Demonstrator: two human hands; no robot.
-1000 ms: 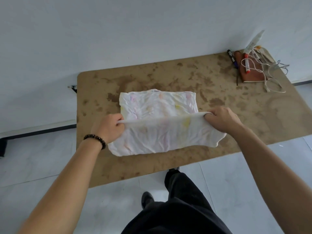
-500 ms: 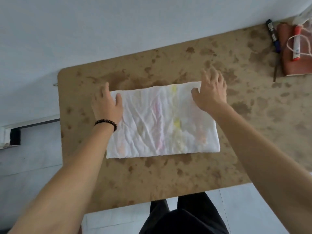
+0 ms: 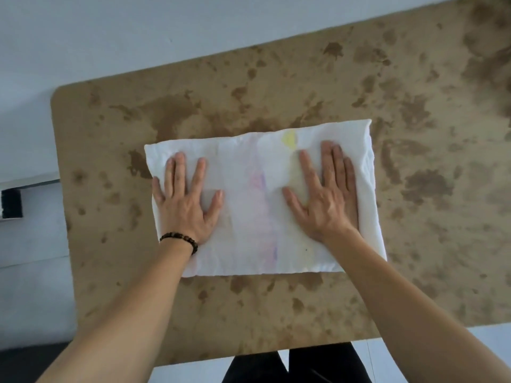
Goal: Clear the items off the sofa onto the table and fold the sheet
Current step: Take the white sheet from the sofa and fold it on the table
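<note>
The white sheet [image 3: 257, 214], faintly printed in pink and yellow, lies folded into a flat rectangle on the brown mottled table [image 3: 276, 87]. My left hand [image 3: 186, 201], with a dark bead bracelet at the wrist, presses flat on the sheet's left part, fingers spread and straight. On the right part of the sheet my right hand [image 3: 325, 196] lies flat too, fingers straight and pointing away from me. Neither hand holds anything.
The table's left edge and rounded far-left corner [image 3: 59, 92] border a pale floor. A white wall runs behind the table. My dark trouser legs [image 3: 293, 366] stand at the table's near edge.
A second ago both hands gripped a fold of the sheet and carried it over. Since then they let go and moved from the far corners onto the sheet, lying flat. The view moved closer.
</note>
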